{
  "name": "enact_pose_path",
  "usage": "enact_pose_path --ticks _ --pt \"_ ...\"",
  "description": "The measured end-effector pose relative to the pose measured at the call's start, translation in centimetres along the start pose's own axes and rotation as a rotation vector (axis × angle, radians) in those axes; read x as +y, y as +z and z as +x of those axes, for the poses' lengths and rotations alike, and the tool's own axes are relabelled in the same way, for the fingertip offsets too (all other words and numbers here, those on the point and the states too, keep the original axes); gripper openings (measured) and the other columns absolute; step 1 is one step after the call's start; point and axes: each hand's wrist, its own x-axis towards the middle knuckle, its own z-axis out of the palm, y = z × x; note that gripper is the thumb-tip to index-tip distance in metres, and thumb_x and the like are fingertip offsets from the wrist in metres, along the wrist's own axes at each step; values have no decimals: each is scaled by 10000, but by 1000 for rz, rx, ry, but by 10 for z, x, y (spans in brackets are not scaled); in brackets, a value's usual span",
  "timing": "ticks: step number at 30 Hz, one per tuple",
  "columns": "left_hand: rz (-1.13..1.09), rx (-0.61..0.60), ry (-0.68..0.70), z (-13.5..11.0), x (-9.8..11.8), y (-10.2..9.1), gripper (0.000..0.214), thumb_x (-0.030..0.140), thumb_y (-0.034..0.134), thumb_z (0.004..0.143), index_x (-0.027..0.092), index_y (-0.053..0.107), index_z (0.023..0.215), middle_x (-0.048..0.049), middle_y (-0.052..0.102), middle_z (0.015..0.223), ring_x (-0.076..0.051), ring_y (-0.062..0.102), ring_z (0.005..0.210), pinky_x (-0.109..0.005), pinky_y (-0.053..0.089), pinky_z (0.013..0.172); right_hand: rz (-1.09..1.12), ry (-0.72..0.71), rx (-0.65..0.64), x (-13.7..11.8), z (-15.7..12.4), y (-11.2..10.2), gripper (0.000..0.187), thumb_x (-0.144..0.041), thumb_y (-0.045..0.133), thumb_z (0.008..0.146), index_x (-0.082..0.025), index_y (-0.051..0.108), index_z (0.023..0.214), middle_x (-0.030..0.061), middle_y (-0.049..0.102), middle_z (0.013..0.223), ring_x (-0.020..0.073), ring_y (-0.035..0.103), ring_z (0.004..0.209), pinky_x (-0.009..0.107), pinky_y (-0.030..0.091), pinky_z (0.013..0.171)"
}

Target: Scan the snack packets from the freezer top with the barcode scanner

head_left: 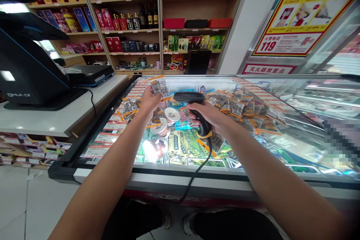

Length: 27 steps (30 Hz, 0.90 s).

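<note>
My left hand (151, 99) is closed on a small clear snack packet (159, 85) with an orange edge, held up over the glass top of a freezer chest. A black barcode scanner (189, 97) is gripped by its handle in my right hand (204, 114), its head pointing left toward the packet. From the handle a black cord hangs down over the front edge. Similar packets lie in a small pile (131, 107) beneath my left hand and in a larger pile (233, 105) to the right of the scanner.
Frozen tubs (160, 127) and green bags (181, 142) show through the freezer's glass. A white counter (50, 114) with a black terminal (33, 56) and a scale (91, 73) stands at left. Behind are shelves (135, 30) of boxes and bottles. A fire notice (298, 15) hangs at right.
</note>
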Motion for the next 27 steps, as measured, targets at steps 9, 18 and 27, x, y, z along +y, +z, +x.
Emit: enact_pose_path --ticks 9,18,27 --pt "220 -28 -2 2 3 -16 540 168 548 860 166 438 1389 -149 674 1234 -265 675 1078 -358 526 889 11 -14 37 -2 -1 -2 240 -354 715 845 -207 537 779 4 489 655 108 411 507 262 331 462" --pt "1075 72 163 -21 10 -32 361 267 503 892 117 598 1206 -278 496 1379 -459 440 1311 -571 360 1033 169 -76 200 -15 -5 -6 192 -315 692 827 -206 536 805 -18 451 661 101 391 507 250 311 444" --pt "766 -421 181 -61 15 58 677 733 501 846 168 573 1212 -233 463 1473 -445 364 1402 -596 312 1098 105 -35 186 -15 -5 -2 167 -293 695 821 -210 552 799 -8 465 634 109 404 493 259 327 444"
